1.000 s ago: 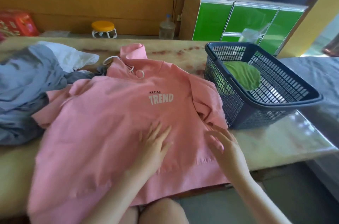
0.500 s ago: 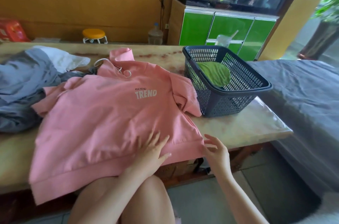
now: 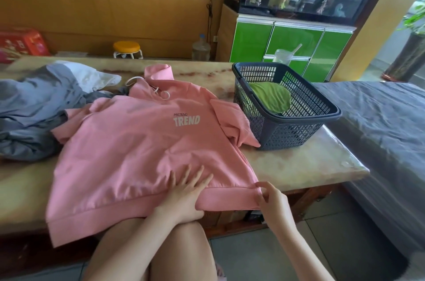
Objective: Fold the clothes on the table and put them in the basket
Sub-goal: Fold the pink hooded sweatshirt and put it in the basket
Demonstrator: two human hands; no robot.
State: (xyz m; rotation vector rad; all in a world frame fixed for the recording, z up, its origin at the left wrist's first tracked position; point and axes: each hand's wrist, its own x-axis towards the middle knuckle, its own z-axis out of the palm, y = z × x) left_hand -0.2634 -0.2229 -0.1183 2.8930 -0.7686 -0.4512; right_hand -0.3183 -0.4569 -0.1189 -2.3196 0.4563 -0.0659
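Clothes pile (image 3: 32, 108), grey and white, sits crumpled at the bench's (image 3: 299, 165) left end. Pink hoodie (image 3: 138, 142) lies flat, print up, mid-bench, hem over the near edge. Your left hand (image 3: 184, 195) presses the hem, fingers straight and spread. Your right hand (image 3: 271, 200) pinches the hem's right corner. Basket (image 3: 299, 133) far right holds a green garment (image 3: 271, 99).

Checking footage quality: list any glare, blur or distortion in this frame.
Head view: the wide lens bows the table edge; daylight from the right glares off the table's glossy right corner; the hoodie print reads sharp; the far-left red box looks slightly smeared.
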